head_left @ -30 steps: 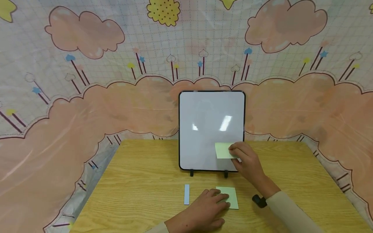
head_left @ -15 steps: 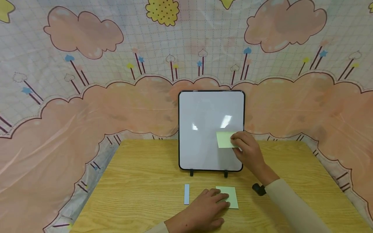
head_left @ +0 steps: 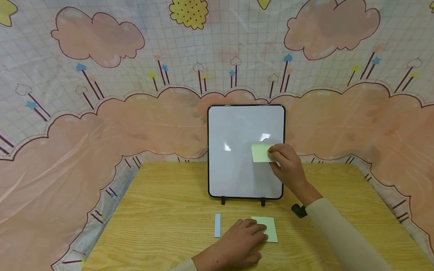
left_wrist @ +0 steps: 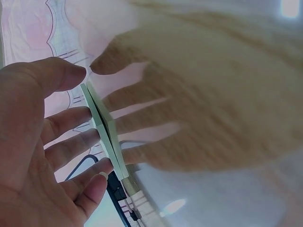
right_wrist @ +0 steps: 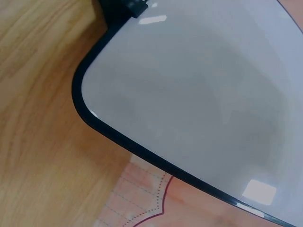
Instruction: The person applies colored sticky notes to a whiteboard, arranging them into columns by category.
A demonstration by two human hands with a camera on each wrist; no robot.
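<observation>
My right hand (head_left: 288, 163) pinches the right edge of a pale green sticky note (head_left: 260, 153) between thumb and fingers, in front of the right half of a small whiteboard (head_left: 234, 173). My left hand (head_left: 239, 241) lies low over the table, its spread fingers resting on a pad of pale green sticky notes (head_left: 271, 229). The left wrist view shows the pad (left_wrist: 105, 132) edge-on at the fingertips, the thumb apart from it. In the right wrist view only the whiteboard (right_wrist: 180, 94) shows, with its black frame; hand and note are out of sight there.
The whiteboard stands upright on black feet (head_left: 263, 201) at the back of the wooden table (head_left: 162, 210). A thin light-blue strip (head_left: 217, 226) lies left of the pad. A black object (head_left: 298, 210) sits partly hidden by the right forearm. A patterned cloth (head_left: 169, 124) hangs behind.
My right hand has risen along the whiteboard with the sticky note, from its lower part to about mid-height. The left hand stays on the pad.
</observation>
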